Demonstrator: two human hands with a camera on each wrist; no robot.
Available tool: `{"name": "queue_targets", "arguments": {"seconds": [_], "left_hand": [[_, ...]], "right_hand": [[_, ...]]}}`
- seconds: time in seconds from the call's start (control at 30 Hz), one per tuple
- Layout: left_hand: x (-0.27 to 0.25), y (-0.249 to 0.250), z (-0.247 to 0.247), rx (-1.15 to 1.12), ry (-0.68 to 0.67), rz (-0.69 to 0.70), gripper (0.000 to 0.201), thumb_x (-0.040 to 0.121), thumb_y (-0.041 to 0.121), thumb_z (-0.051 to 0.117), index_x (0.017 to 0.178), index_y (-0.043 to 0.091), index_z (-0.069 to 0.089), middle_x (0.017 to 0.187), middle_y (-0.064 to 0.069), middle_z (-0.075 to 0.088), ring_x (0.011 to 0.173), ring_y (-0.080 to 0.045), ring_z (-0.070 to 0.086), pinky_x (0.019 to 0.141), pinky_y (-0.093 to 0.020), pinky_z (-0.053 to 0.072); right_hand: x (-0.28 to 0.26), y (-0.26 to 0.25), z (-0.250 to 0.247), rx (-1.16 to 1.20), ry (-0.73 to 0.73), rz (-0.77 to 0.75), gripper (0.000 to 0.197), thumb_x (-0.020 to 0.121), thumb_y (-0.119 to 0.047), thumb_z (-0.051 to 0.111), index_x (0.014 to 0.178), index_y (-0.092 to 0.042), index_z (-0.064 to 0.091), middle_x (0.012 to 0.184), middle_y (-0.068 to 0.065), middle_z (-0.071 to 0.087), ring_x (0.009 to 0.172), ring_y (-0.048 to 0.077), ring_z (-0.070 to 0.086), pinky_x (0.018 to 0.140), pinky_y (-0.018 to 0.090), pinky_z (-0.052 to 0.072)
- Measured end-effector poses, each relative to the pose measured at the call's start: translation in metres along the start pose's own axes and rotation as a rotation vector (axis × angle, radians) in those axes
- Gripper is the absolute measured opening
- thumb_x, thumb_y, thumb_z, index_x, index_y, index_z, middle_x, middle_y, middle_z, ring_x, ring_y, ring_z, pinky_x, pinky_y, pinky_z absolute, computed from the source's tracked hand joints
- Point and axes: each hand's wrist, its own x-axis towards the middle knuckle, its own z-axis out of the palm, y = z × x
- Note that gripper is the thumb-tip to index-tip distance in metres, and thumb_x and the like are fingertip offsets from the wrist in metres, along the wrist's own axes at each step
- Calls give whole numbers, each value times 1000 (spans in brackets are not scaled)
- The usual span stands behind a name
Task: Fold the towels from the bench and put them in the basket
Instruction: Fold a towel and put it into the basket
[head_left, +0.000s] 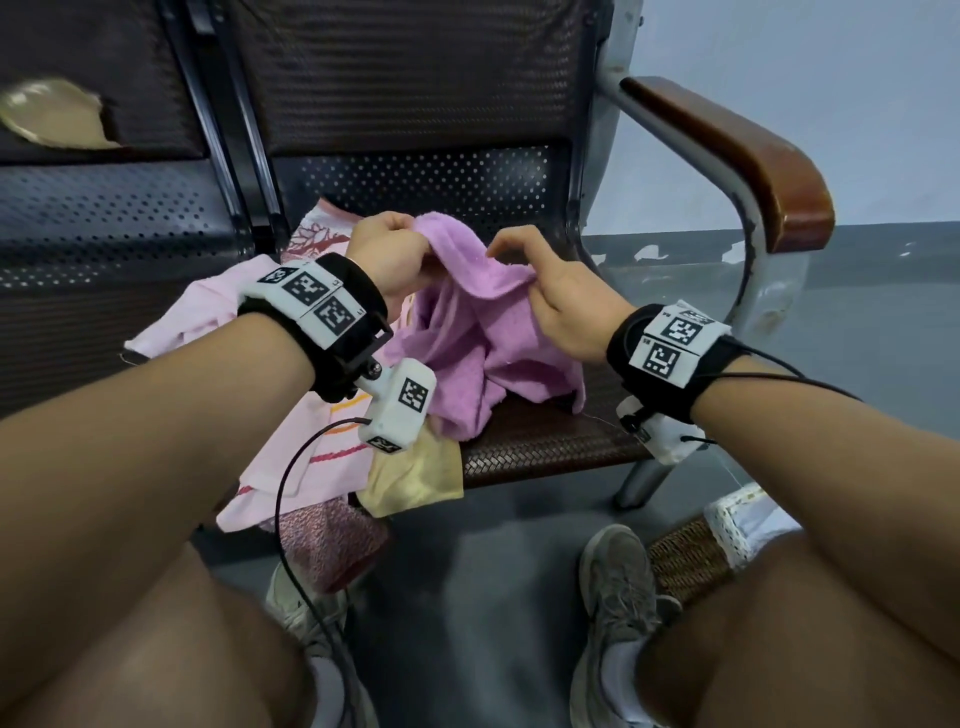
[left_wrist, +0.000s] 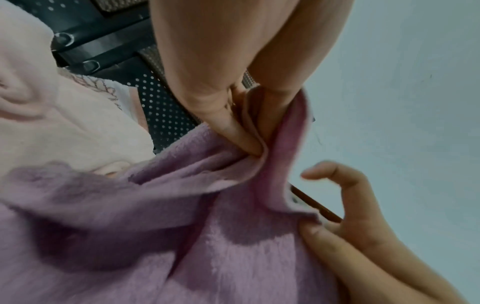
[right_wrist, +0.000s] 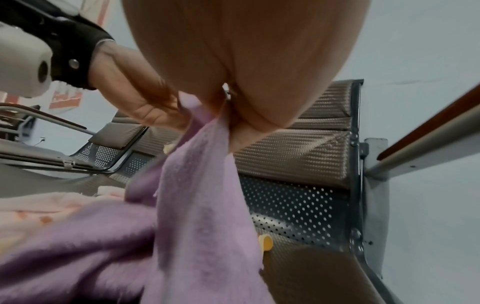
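A purple towel (head_left: 478, 332) hangs bunched above the bench seat (head_left: 550, 441), lifted by both hands. My left hand (head_left: 397, 249) pinches its top edge, thumb against fingers on the purple towel (left_wrist: 233, 236). My right hand (head_left: 540, 291) pinches the same edge a little to the right, the purple towel (right_wrist: 202, 205) drooping from its thumb and fingers. A pale pink towel (head_left: 223, 322) with orange stripes lies spread on the seat to the left. A yellow cloth (head_left: 415, 478) and a speckled red cloth (head_left: 332, 540) hang over the seat's front edge. A wicker basket (head_left: 691, 561) stands on the floor by my right foot.
The bench has a dark perforated backrest (head_left: 415, 104) and a brown wooden armrest (head_left: 737, 156) on a grey metal frame to the right. My shoes (head_left: 618, 587) rest on the grey floor. A small yellow object (right_wrist: 266, 242) lies on the seat behind the towel.
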Motion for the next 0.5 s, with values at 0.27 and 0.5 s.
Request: {"name": "queue_targets", "arguments": {"seconds": [0.27,0.5], "left_hand": [[3,-1,-8,-171,97,-76,17,93,-3,49,101,1,63,90,-15,67,77,-24,68,57,-30,56],[-21,16,15,-257,-106,-63,27,98,-4,40,112,-6,62,98,-17,65,73,-20,68,61,-22,57]], "right_hand": [[2,-15,10,-167,-219,2,32,88,-7,44,89,-23,71,88,-3,70,86,22,62,86,40,51],[13,-23,30,-136,-119,238,35,93,-47,52,91,-22,76,94,4,74,90,25,65,79,34,52]]}}
